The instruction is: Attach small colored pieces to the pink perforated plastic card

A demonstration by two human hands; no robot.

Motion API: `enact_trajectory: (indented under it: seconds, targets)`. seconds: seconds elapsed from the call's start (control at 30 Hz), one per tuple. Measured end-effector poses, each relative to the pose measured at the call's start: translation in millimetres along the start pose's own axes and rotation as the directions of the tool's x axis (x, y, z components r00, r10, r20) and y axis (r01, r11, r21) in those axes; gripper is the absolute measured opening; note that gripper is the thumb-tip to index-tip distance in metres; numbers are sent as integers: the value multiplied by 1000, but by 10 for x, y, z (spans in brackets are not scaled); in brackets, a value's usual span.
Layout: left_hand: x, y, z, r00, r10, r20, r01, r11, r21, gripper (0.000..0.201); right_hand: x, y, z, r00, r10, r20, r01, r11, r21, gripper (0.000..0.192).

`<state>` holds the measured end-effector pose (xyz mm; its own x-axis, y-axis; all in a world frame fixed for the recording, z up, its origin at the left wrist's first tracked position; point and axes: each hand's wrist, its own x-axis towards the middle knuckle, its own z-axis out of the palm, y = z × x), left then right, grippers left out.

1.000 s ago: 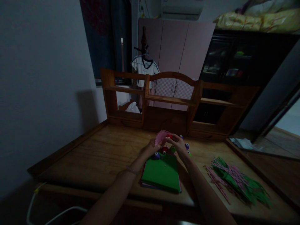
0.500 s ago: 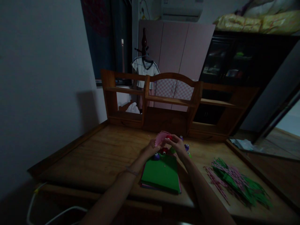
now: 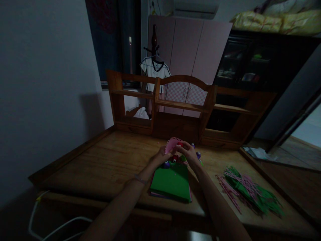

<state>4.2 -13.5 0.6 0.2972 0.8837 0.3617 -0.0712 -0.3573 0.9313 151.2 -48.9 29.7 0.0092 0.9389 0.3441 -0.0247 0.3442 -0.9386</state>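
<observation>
Your left hand [image 3: 160, 156] pinches the lower left edge of a pink paper sheet [image 3: 171, 144] with a punched, scalloped border, and your right hand [image 3: 188, 153] closes its fingers around a small red craft punch [image 3: 180, 144] set against the sheet's right edge, both held up just above the far end of a stack of colored sheets topped in green [image 3: 170, 180]. More small punches, purple [image 3: 166, 164] and green [image 3: 183, 158] among them, sit on the wooden desk [image 3: 105, 164] around the far end of that stack, and a heap of green and pink punched strips [image 3: 247, 190] lies well apart to your right.
</observation>
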Motion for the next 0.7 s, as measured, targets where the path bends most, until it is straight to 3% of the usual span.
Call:
enact_trajectory:
  seconds: [0.33,0.7]
  targets:
    - [27,-244,-85,1000,27,14,-27,1000,12,32,-6,-56,-24,1000,-20,19,20,999,-34,36]
    - [-19,-24,-69,997,-74,12,75,997,-33,31,-1,-39,-7,1000,-19,11,20,999,-48,40]
